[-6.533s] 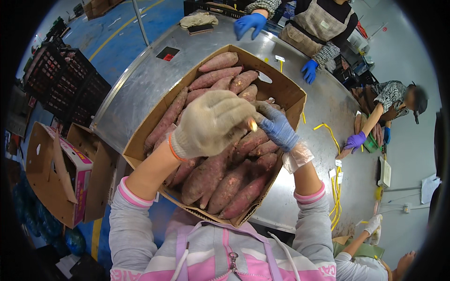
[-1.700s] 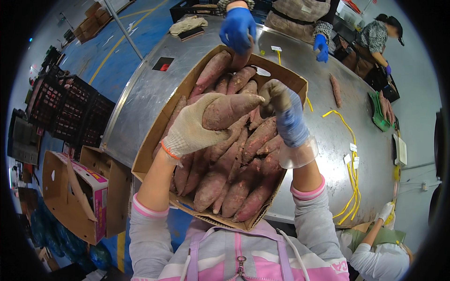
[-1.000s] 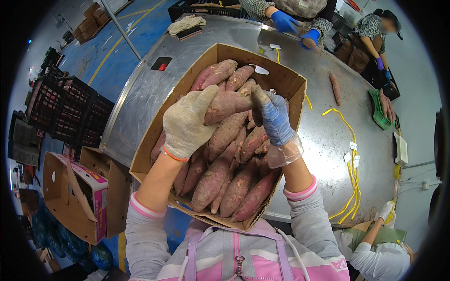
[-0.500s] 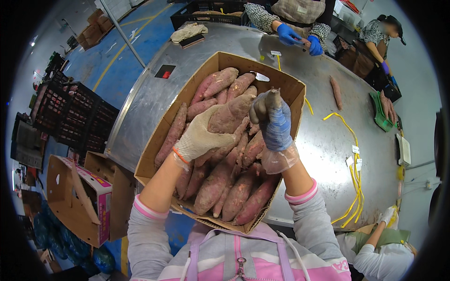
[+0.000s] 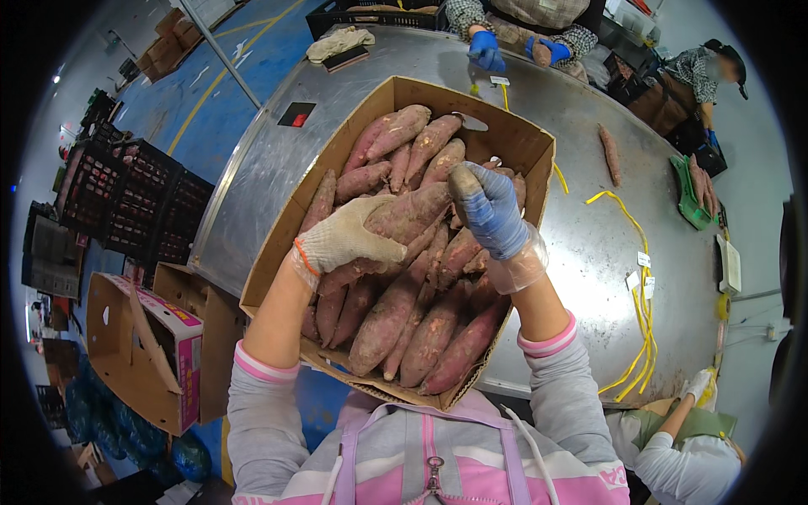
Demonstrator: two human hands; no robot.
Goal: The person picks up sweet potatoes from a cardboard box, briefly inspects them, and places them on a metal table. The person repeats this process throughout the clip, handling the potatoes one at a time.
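A cardboard box [image 5: 539,181] full of reddish-purple sweet potatoes [image 5: 396,316] stands before me on the metal table. My left hand [image 5: 349,240], in a cream knit glove with an orange cuff edge, grips a large, dirt-dusted sweet potato [image 5: 412,210] above the others. Close to its right end is my right hand [image 5: 497,215], in a blue glove with soiled fingertips and a clear plastic cuff. Its fingers are curled together over the box; whether anything is between them is hidden.
The metal table [image 5: 572,278] carries yellow straps [image 5: 644,337] with white tags, a lone sweet potato [image 5: 609,156] and a green tray [image 5: 690,194]. Across it, a person in blue gloves [image 5: 486,52] handles sweet potatoes. Empty cardboard boxes [image 5: 135,362] stand at left, below stacked black crates [image 5: 139,202].
My left hand has turned the sweet potato flatter and shifted slightly left. My right hand has tipped its fingers leftward toward the sweet potato's end. The co-worker's blue-gloved hands have moved apart.
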